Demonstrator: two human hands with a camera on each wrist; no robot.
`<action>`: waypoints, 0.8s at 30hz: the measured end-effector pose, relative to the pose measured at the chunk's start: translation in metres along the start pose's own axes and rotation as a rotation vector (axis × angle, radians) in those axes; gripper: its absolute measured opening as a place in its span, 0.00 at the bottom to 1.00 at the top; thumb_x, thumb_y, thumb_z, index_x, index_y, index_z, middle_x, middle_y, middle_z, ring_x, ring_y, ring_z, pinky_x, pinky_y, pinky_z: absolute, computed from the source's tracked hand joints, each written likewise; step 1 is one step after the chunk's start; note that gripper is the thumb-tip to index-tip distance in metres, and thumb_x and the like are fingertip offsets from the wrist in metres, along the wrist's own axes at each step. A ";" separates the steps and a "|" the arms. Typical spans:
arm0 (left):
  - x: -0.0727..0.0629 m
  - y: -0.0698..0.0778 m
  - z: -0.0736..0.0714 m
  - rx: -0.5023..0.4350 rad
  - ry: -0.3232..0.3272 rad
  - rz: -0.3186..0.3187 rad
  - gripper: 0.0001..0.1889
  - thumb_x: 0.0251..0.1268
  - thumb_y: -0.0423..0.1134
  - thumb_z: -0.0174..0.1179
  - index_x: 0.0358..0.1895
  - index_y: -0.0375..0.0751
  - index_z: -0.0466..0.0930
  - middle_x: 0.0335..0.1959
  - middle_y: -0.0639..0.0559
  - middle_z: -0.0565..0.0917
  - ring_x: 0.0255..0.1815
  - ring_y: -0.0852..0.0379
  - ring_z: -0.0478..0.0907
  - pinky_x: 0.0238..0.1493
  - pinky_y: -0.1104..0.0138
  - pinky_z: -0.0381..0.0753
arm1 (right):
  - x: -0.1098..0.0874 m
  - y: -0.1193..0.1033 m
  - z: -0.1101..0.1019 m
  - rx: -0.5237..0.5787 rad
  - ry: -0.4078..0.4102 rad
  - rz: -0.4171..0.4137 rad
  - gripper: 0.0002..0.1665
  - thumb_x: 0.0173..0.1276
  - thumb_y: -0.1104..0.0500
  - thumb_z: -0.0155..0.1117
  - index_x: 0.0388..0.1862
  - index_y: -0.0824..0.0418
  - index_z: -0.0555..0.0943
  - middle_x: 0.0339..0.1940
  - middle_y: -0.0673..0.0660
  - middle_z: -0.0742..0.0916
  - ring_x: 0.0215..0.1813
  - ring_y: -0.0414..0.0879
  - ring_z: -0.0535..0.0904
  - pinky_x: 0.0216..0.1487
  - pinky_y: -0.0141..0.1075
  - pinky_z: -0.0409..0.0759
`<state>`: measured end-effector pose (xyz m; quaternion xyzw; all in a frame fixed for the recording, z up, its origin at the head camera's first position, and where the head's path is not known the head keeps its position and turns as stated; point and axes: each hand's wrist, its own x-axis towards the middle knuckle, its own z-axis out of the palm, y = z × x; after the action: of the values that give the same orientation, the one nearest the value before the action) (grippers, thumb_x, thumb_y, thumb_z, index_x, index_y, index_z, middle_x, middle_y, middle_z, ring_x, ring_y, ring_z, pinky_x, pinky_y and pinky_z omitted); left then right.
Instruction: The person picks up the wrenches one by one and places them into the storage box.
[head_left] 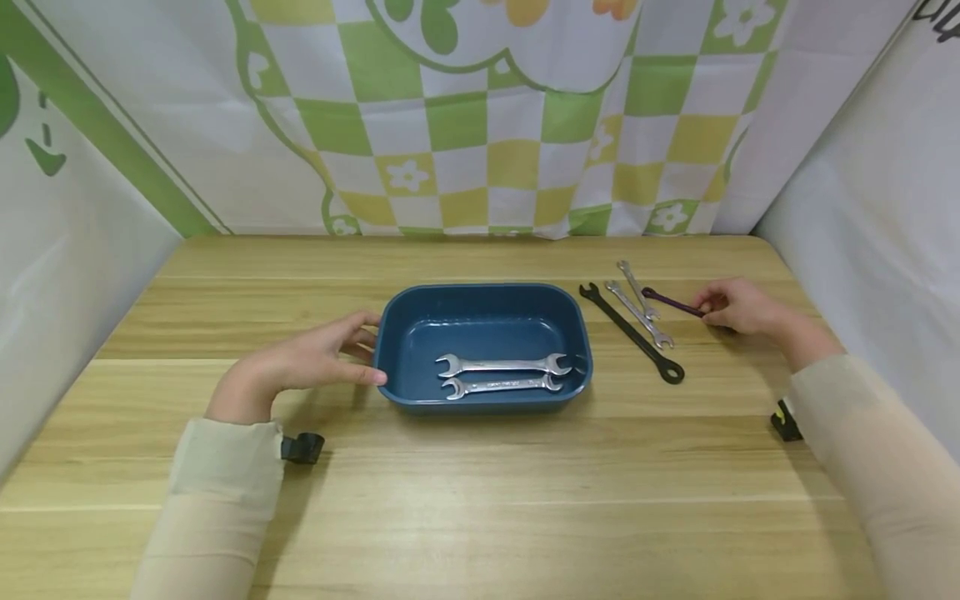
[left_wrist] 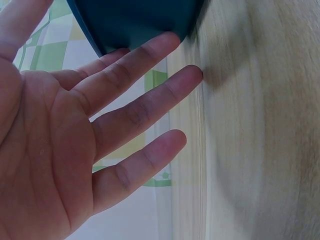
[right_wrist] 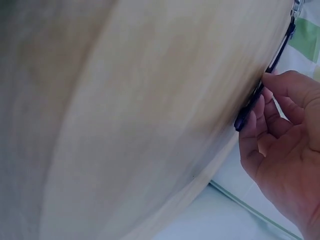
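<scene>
Foreground: wood-grain worktop (head_left: 480,492), carrying every item listed. Left hand (head_left: 311,358): fingers straight and spread, not clenched; thumb tip at the rim of a blue tray, at least one finger against its outer left wall. Blue tray (head_left: 480,335): rounded rectangle, upright, mid-worktop. Contents: two silver double open-ended wrenches lying crosswise, side by side, a shorter near wrench (head_left: 502,385) and a longer far wrench (head_left: 502,365). Right of the tray: one black wrench (head_left: 630,329), slanting, ring end nearer. Just beyond: one long silver wrench (head_left: 637,313) and one short silver wrench (head_left: 637,291), similarly slanted. Farther right: one purple wrench (head_left: 675,303), pinched at its near end between thumb and fingers of the right hand (head_left: 738,310); far end just beside the short silver wrench, contact uncertain; whether it is fully off the worktop, cannot tell. Step in hand, as judged: pick-up of the purple wrench. Next move probably calls for a secure pinch, a lift clear of the neighbouring wrenches and a carry leftward to the steadied tray. Rear: checkered cloth (head_left: 457,167).
</scene>
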<state>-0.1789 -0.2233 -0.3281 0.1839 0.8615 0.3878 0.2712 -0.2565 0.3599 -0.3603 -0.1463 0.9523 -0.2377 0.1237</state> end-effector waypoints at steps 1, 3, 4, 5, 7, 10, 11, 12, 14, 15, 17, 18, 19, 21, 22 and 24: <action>0.000 0.000 0.000 0.000 0.000 0.002 0.39 0.64 0.48 0.68 0.73 0.42 0.57 0.69 0.35 0.72 0.70 0.35 0.69 0.66 0.43 0.71 | 0.000 -0.001 0.000 -0.002 -0.001 0.003 0.12 0.64 0.73 0.62 0.46 0.78 0.78 0.36 0.65 0.83 0.36 0.37 0.74 0.36 0.26 0.73; 0.000 0.000 0.000 0.003 0.002 0.007 0.40 0.63 0.49 0.68 0.73 0.42 0.57 0.69 0.36 0.72 0.70 0.36 0.69 0.66 0.43 0.71 | 0.000 -0.001 0.000 -0.006 -0.007 0.011 0.13 0.64 0.73 0.62 0.46 0.78 0.78 0.36 0.63 0.83 0.36 0.40 0.74 0.35 0.27 0.73; 0.000 -0.001 0.000 0.004 0.002 0.010 0.40 0.63 0.49 0.68 0.73 0.42 0.57 0.69 0.36 0.72 0.70 0.36 0.70 0.66 0.43 0.71 | 0.000 -0.002 0.000 -0.005 -0.009 0.017 0.13 0.64 0.73 0.61 0.47 0.78 0.77 0.35 0.63 0.82 0.36 0.40 0.74 0.35 0.27 0.73; 0.000 -0.001 0.000 0.004 0.003 0.013 0.40 0.63 0.49 0.68 0.73 0.42 0.57 0.69 0.36 0.72 0.70 0.36 0.70 0.66 0.43 0.71 | 0.000 -0.002 0.000 -0.005 -0.010 0.023 0.13 0.64 0.72 0.61 0.47 0.77 0.77 0.35 0.62 0.82 0.36 0.41 0.73 0.35 0.27 0.73; -0.001 -0.001 0.000 0.007 0.005 0.016 0.40 0.63 0.50 0.68 0.73 0.43 0.57 0.69 0.36 0.72 0.70 0.36 0.70 0.66 0.43 0.71 | 0.000 -0.003 0.000 -0.006 -0.009 0.023 0.13 0.64 0.72 0.61 0.46 0.77 0.77 0.35 0.61 0.82 0.36 0.41 0.73 0.35 0.27 0.72; -0.001 0.000 0.000 0.007 0.003 0.014 0.40 0.63 0.50 0.68 0.73 0.43 0.57 0.69 0.36 0.72 0.70 0.36 0.70 0.66 0.42 0.70 | -0.002 -0.002 -0.001 -0.017 0.004 0.004 0.12 0.63 0.73 0.62 0.45 0.77 0.77 0.35 0.62 0.83 0.37 0.41 0.74 0.37 0.26 0.72; -0.001 0.000 0.000 0.007 0.002 0.014 0.40 0.63 0.50 0.67 0.73 0.43 0.56 0.69 0.36 0.72 0.70 0.36 0.70 0.66 0.42 0.70 | -0.003 -0.001 -0.001 -0.019 0.007 -0.004 0.11 0.63 0.73 0.62 0.44 0.77 0.78 0.35 0.63 0.83 0.37 0.42 0.75 0.38 0.26 0.73; -0.001 0.000 0.000 0.005 0.001 0.013 0.40 0.64 0.50 0.67 0.73 0.43 0.56 0.69 0.35 0.72 0.70 0.35 0.69 0.66 0.42 0.70 | -0.003 -0.001 -0.001 -0.025 0.012 -0.011 0.11 0.63 0.73 0.62 0.44 0.76 0.78 0.36 0.63 0.84 0.37 0.41 0.76 0.39 0.26 0.73; -0.002 0.000 0.000 0.005 0.002 0.011 0.40 0.64 0.49 0.67 0.73 0.43 0.56 0.69 0.35 0.72 0.70 0.35 0.69 0.66 0.42 0.71 | -0.004 0.000 -0.001 -0.026 0.021 -0.025 0.11 0.63 0.73 0.62 0.44 0.76 0.79 0.37 0.64 0.85 0.38 0.40 0.77 0.40 0.25 0.73; -0.002 0.000 0.000 0.003 0.003 0.011 0.40 0.64 0.49 0.67 0.73 0.42 0.56 0.69 0.35 0.72 0.70 0.35 0.69 0.66 0.42 0.71 | -0.005 0.000 -0.002 -0.026 0.024 -0.030 0.10 0.63 0.73 0.62 0.44 0.76 0.79 0.37 0.64 0.85 0.37 0.40 0.77 0.40 0.25 0.73; -0.002 0.000 0.000 0.004 0.005 0.010 0.40 0.64 0.48 0.67 0.73 0.42 0.56 0.69 0.35 0.72 0.70 0.35 0.69 0.66 0.42 0.71 | -0.006 0.001 -0.002 -0.033 0.029 -0.036 0.10 0.64 0.72 0.63 0.44 0.75 0.79 0.38 0.65 0.85 0.38 0.38 0.77 0.41 0.26 0.74; -0.002 0.000 0.000 0.003 0.005 0.010 0.40 0.64 0.48 0.67 0.73 0.42 0.56 0.69 0.35 0.72 0.70 0.35 0.69 0.66 0.42 0.71 | -0.007 0.001 -0.002 -0.037 0.031 -0.039 0.11 0.64 0.72 0.63 0.45 0.75 0.80 0.38 0.65 0.85 0.38 0.37 0.76 0.41 0.26 0.74; -0.002 0.000 0.000 0.005 0.007 0.011 0.39 0.64 0.48 0.67 0.73 0.42 0.57 0.69 0.35 0.72 0.70 0.35 0.69 0.66 0.42 0.71 | -0.007 0.002 -0.003 -0.038 0.033 -0.043 0.11 0.64 0.72 0.63 0.45 0.75 0.80 0.38 0.65 0.86 0.38 0.36 0.76 0.41 0.26 0.74; -0.002 0.000 0.000 0.004 0.008 0.013 0.40 0.64 0.49 0.67 0.73 0.42 0.57 0.69 0.35 0.72 0.70 0.35 0.70 0.66 0.42 0.71 | -0.008 0.003 -0.003 -0.048 0.038 -0.047 0.11 0.63 0.71 0.64 0.45 0.75 0.80 0.39 0.66 0.86 0.38 0.36 0.77 0.41 0.27 0.75; -0.002 0.000 0.000 0.005 0.008 0.014 0.40 0.64 0.49 0.67 0.73 0.42 0.57 0.69 0.35 0.72 0.70 0.35 0.70 0.66 0.42 0.71 | -0.008 0.004 -0.003 -0.051 0.039 -0.047 0.12 0.64 0.71 0.64 0.45 0.75 0.81 0.39 0.66 0.86 0.38 0.35 0.77 0.41 0.27 0.75; -0.001 0.000 0.000 0.004 0.007 0.015 0.40 0.63 0.49 0.68 0.73 0.42 0.57 0.69 0.35 0.72 0.70 0.35 0.70 0.66 0.42 0.71 | -0.009 0.005 -0.003 -0.052 0.042 -0.048 0.12 0.64 0.71 0.64 0.46 0.75 0.81 0.39 0.66 0.86 0.37 0.34 0.77 0.41 0.27 0.75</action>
<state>-0.1778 -0.2243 -0.3280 0.1895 0.8618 0.3889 0.2648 -0.2506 0.3688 -0.3587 -0.1672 0.9568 -0.2187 0.0939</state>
